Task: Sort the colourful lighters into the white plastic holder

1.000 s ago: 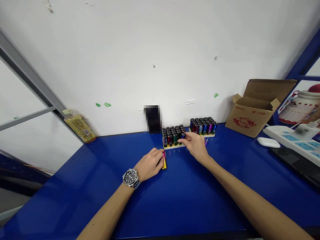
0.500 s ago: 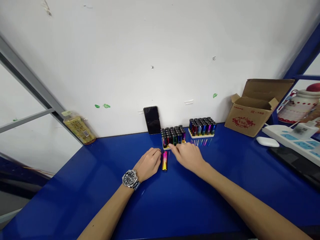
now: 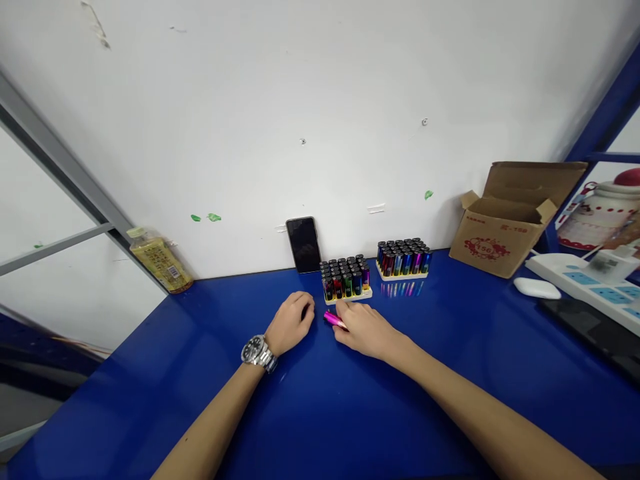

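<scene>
A pink metallic lighter (image 3: 334, 321) lies slanted on the blue table, its far end hidden under my right hand (image 3: 363, 331), whose fingers close over it. My left hand (image 3: 290, 323) rests curled on the tabletop just left of the lighter, holding nothing visible, with a steel wristwatch (image 3: 259, 353) on its wrist. Directly behind the hands stands a cream rack of upright multicoloured lighters (image 3: 346, 280). A second such rack (image 3: 403, 259) stands further right.
A black smartphone (image 3: 303, 245) leans on the white wall behind the racks. A yellow-labelled bottle (image 3: 160, 260) lies at the far left. On the right are an open cardboard box (image 3: 510, 220), a white mouse (image 3: 537, 288) and a power strip (image 3: 585, 280).
My right hand has come back from the rack onto the lighter, which has turned from lengthwise to slanted. My left hand has drawn slightly left, away from the lighter.
</scene>
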A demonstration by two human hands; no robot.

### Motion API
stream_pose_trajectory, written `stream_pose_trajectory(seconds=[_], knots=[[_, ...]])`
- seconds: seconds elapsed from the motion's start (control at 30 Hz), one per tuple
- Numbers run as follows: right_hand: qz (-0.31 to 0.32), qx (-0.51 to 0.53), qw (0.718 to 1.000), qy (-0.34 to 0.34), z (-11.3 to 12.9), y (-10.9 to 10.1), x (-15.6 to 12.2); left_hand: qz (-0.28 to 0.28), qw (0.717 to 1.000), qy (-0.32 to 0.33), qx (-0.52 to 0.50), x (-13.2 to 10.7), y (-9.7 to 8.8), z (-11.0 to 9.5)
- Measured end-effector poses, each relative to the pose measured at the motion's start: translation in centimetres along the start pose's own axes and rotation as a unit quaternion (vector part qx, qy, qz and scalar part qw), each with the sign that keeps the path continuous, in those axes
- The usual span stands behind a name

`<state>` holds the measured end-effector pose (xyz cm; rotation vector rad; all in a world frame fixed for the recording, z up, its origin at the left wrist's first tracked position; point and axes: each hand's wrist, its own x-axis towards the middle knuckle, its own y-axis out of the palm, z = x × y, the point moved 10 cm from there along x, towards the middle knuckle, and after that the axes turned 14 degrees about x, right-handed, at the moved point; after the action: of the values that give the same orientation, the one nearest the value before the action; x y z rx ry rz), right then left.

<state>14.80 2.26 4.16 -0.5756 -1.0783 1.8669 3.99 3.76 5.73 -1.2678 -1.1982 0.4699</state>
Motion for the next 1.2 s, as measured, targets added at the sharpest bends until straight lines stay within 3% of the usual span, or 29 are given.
stream_pose_trajectory(seconds=[0.13, 0.23, 0.37, 0.5, 0.67, 0.8, 0.9, 1.0, 1.2], knots=[[-0.039, 0.051, 0.995, -0.075, 0.0, -0.4, 0.3, -0.047, 0.985, -0.107, -0.125, 3.1, -0.7, 4.4], [-0.054, 0.101, 0.986, -0.124, 0.1, -0.5, 0.4, -0.053, 0.938, -0.206, -0.273, 5.8, 0.1, 7.8], [-0.06, 0.159, 0.974, -0.149, 0.2, -0.8, 0.2, -0.088, 0.916, -0.229, -0.318, 8.6, -0.5, 9.3], [-0.072, 0.219, 0.962, -0.145, -0.1, -1.3, 0.1, -0.135, 0.898, -0.247, -0.337, 8.5, -1.3, 10.1], [-0.092, 0.312, 0.938, -0.119, -1.4, -1.4, 0.6, -0.138, 0.898, -0.264, -0.324, 5.5, -0.5, 9.8], [-0.135, 0.433, 0.888, -0.082, -3.2, -1.8, 1.2, -0.074, 0.925, -0.244, -0.281, 3.4, 1.4, 8.1], [-0.175, 0.484, 0.855, -0.068, -4.1, -2.4, 1.3, -0.021, 0.959, -0.198, -0.2, 2.8, 2.3, 6.3], [-0.18, 0.537, 0.823, -0.051, -4.9, -2.3, 1.5, -0.007, 0.975, -0.177, -0.137, 2.7, 2.4, 5.4], [-0.22, 0.554, 0.802, 0.017, -7.5, -1.4, 1.7, -0.012, 0.985, -0.148, -0.086, 2.9, 2.1, 4.7]])
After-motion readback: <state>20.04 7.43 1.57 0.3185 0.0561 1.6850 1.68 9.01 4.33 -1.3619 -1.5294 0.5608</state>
